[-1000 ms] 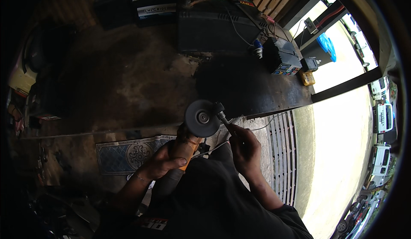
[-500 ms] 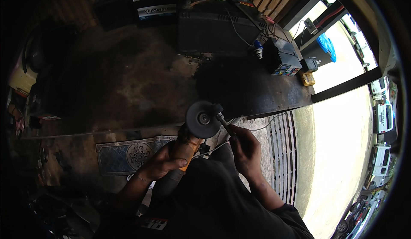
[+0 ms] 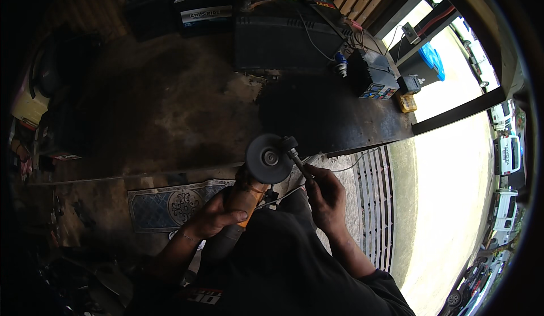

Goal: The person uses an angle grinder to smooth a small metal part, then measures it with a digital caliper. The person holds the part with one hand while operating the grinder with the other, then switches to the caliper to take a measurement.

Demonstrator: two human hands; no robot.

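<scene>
An orange angle grinder [image 3: 247,201] is gripped round its body by my left hand [image 3: 216,217], with the thumb lying along the near side. Its dark round disc [image 3: 262,167] faces up, and the hub in the middle shows clearly. My right hand [image 3: 327,199] is closed on a short metal rod [image 3: 299,165] with a thick dark head. That head [image 3: 288,144] lies at the right edge of the disc; whether they touch, I cannot tell. Both tools are held in front of my body, by the near edge of the workbench.
A stained dark workbench [image 3: 170,112] spans the view ahead. Batteries [image 3: 205,16] and a long black case [image 3: 289,44] line its back. A black box-shaped device [image 3: 372,75] and a yellow meter [image 3: 407,104] sit at right. Below are a patterned mat [image 3: 164,208], a cable and a metal grate [image 3: 374,203].
The metal rod's head has shifted very slightly to the right at the disc's edge. Both hands keep their grips in nearly the same place.
</scene>
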